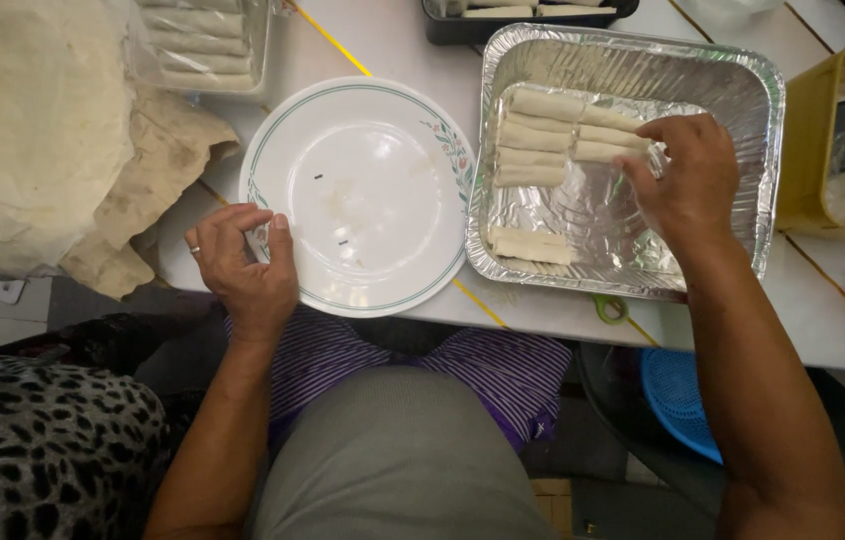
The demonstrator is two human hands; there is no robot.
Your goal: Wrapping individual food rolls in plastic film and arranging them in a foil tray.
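I see a white tabletop carrying a plate, a foil tray, a yellow tub, wrapper sheets and two containers.

Single head-worn view, steeply downward, close over the table edge

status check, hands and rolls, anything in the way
Left hand on plate rim, holding nothing. Right hand in foil tray, fingers at a roll. Nothing in the way.
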